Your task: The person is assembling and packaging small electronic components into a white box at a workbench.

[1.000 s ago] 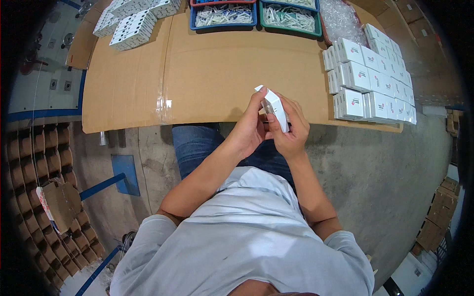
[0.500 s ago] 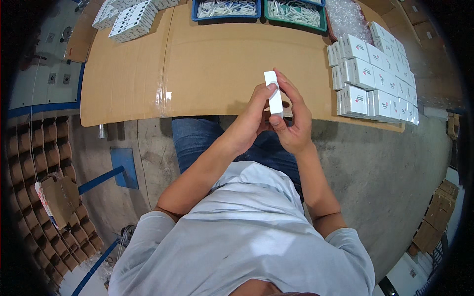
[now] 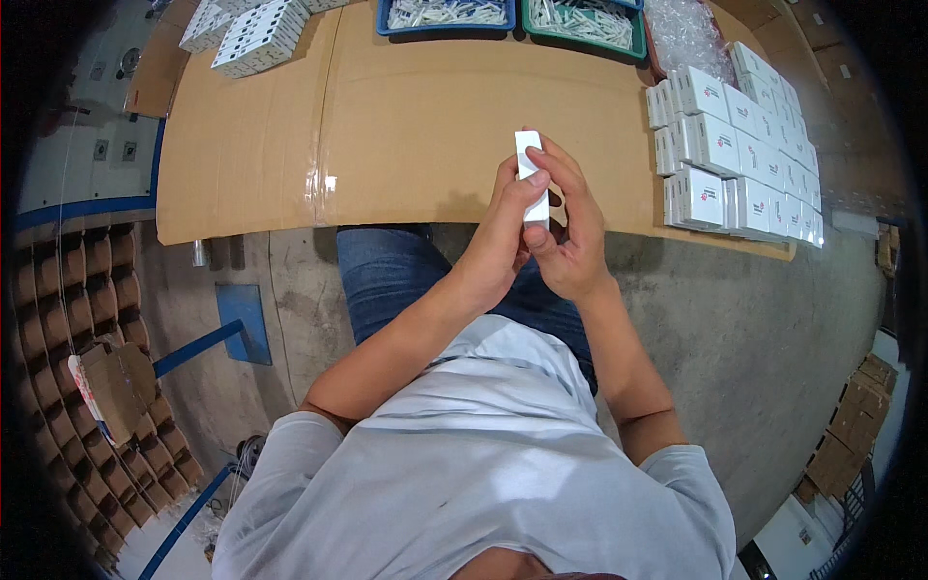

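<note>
Between my two hands, above the near edge of the cardboard-covered table, is a small white box (image 3: 528,145) turned with a narrow side up. My left hand (image 3: 500,220) grips it from the left, its thumb lying on the upward side. From the right, my right hand (image 3: 577,227) holds the box too, with the thumb at its near end and the fingers along its far part. The box's broad faces are mostly hidden by my hands.
Stacked white boxes (image 3: 744,155) stand at the table's right. A blue tray (image 3: 447,36) and a green tray (image 3: 585,45) of small white pieces lie at the far edge, beside a bin of clear plastic (image 3: 684,39). More white boxes (image 3: 259,39) sit far left. Cardboard (image 3: 416,116) covers the tabletop.
The box has shifted very slightly to the left. A right finger has moved onto the upward side of the box near its far end; both hands keep their hold.
</note>
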Motion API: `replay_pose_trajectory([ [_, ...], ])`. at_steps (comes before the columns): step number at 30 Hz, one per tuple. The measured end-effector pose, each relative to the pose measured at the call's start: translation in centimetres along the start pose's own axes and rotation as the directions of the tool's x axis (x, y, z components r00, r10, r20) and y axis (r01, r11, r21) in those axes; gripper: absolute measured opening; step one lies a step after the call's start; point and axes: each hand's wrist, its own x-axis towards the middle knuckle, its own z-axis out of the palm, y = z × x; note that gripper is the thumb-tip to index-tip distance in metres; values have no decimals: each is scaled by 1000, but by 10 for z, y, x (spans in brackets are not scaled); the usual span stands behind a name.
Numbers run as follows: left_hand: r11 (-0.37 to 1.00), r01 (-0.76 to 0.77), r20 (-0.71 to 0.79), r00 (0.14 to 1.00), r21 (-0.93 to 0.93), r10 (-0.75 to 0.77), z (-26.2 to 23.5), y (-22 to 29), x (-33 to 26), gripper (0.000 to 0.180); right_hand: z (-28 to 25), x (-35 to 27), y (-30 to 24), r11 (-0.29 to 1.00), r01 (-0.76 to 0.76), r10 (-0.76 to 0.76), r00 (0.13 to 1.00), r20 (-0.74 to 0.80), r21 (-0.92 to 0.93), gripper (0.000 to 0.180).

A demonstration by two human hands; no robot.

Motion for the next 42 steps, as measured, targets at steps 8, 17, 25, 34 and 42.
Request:
replay_pose_trajectory([
  [8,989,-143,-63,987,26,145,10,0,-2,52,3,8,-1,989,138,-136,990,46,-42,71],
  [17,951,-290,-66,952,107,298,16,-7,-6,51,13,-2,7,977,205,-207,978,-33,-63,69],
  [25,938,-322,-69,941,129,332,16,-11,-5,50,17,-7,9,984,177,-179,981,-73,-36,69],
  [34,938,-319,-101,937,134,334,17,-14,-6,50,19,-10,11,980,198,-200,975,-101,-29,68],
  [42,938,-317,-87,940,138,330,20,-12,-9,47,19,-11,11,976,217,-220,969,-117,-36,66],
])
